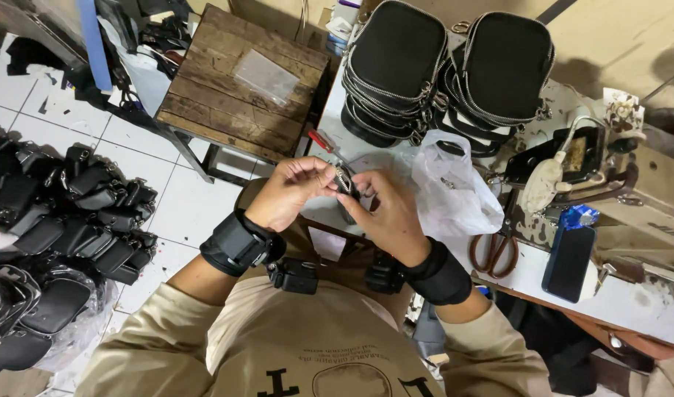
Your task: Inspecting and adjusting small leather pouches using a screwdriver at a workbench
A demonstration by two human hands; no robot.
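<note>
**Both hands held a small black pouch over the counter edge**

The left hand (289, 192) and the right hand (391, 213) pinched together one small black pouch (345, 181) with a metal zipper. Its long axis stood nearly upright, the top pointing away from the person. Right of it lay a white plastic bag (454, 187) on the counter (631, 305). Behind it stood stacked black pouches (447, 66), and a clear flat packet (266, 76) lay on a wooden stool (205, 88)

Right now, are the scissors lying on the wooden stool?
No, the scissors lie on the white worktable beside the dark phone, while the wooden stool bears only a clear plastic bag.
</note>
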